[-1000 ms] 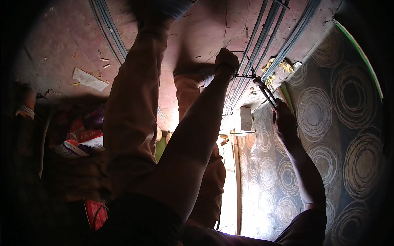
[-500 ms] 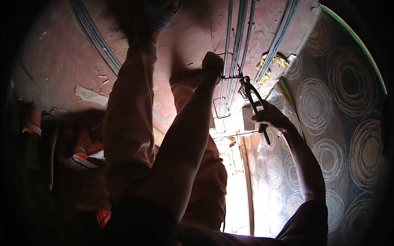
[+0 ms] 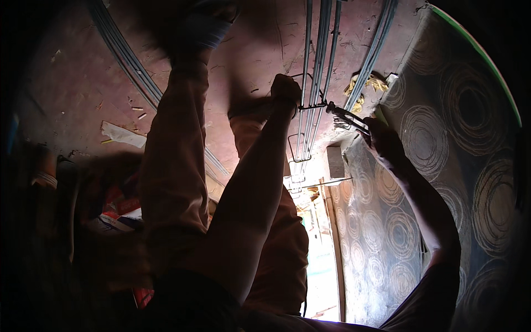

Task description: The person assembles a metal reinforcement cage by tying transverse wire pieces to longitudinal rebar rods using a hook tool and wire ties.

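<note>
Long steel rods (image 3: 318, 55) run away from me above the pinkish floor, with square wire stirrups (image 3: 301, 106) around them. My left hand (image 3: 285, 89) is closed at the side of the nearest stirrup; its fingers are dark and partly hidden. My right hand (image 3: 383, 141) is wrapped round the handles of a pair of pincers (image 3: 349, 119). The jaws point left and meet the crossing of stirrup and rods, where a dark bit of tie wire (image 3: 323, 100) shows. Loose thin wires hang beside the pincers.
More rods lie at the left (image 3: 123, 58) and right (image 3: 379, 44). A yellowish crumpled cloth (image 3: 365, 83) sits near the right rods. A ring-patterned panel (image 3: 423, 135) bounds the right side. A pale scrap (image 3: 123, 134) and red-white bags (image 3: 119, 216) lie left, beyond my legs.
My right hand has moved up and right, swinging the pincers from steep to a flatter slant, their jaws still at the crossing. My left hand has stayed about where it was.
</note>
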